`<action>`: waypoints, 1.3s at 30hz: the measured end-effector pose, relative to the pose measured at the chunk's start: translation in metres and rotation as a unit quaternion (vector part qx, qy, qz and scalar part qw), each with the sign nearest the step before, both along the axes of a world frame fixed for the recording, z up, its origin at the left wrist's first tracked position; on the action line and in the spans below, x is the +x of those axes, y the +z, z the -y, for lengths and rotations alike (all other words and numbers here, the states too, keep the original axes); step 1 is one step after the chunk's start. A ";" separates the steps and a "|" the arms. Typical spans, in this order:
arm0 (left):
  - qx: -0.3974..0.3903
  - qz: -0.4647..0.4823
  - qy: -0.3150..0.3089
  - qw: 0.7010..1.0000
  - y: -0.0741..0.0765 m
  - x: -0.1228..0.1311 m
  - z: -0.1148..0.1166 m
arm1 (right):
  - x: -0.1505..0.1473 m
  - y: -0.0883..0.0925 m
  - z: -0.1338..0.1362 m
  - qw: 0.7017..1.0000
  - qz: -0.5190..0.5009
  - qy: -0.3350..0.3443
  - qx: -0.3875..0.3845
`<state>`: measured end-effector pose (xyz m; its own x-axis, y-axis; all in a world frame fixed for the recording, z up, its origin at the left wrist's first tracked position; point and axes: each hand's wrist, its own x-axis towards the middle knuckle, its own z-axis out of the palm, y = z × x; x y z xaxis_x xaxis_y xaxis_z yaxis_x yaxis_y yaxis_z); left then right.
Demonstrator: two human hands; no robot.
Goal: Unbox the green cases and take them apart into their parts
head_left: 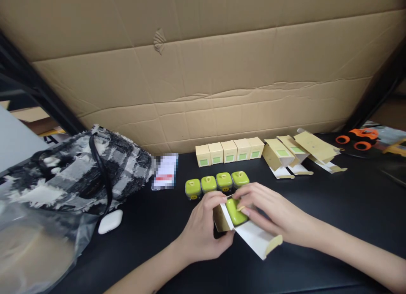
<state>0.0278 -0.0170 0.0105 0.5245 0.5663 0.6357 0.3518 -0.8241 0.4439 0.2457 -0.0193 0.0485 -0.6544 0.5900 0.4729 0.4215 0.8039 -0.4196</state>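
Note:
My left hand (203,226) is wrapped round a small open cardboard box (253,237) on the black table (333,209). My right hand (269,211) pinches a green rounded gadget (236,211) that sits half inside the box's mouth. The box's white flap lies open toward me. Just beyond my fingers stands a row of several more green gadgets (217,183). Behind them is a row of several closed small boxes (230,151) with green labels.
Three opened, tilted boxes (298,152) lie to the back right. A black-and-white fabric bag (79,171), a clear plastic bag (28,243), a white earbud case (110,221) and a card (165,171) sit left. An orange toy vehicle (358,137) is far right. A cardboard wall (203,74) backs the table.

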 end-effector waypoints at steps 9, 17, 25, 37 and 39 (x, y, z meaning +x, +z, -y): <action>-0.089 0.058 0.014 0.994 0.005 -0.003 0.003 | 0.016 0.005 -0.003 0.962 -0.214 -0.144 -0.088; -0.363 0.437 0.068 0.820 0.019 -0.003 -0.004 | 0.015 0.005 -0.002 0.995 -0.062 -0.072 -0.039; -0.463 0.462 0.058 0.754 0.029 0.008 0.001 | 0.003 -0.001 0.001 0.995 0.066 -0.032 0.069; -0.572 0.408 -0.002 0.711 0.042 0.022 0.017 | 0.002 0.009 0.003 0.896 0.085 -0.028 0.435; -0.572 0.410 -0.007 0.711 0.040 0.023 0.017 | 0.001 0.010 0.004 0.899 0.072 -0.029 0.431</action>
<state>0.0505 -0.0337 0.0507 0.2534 0.9571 -0.1406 -0.4167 0.2391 0.8770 0.2464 -0.0235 0.0583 -0.7259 0.0799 0.6832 0.4728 0.7794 0.4112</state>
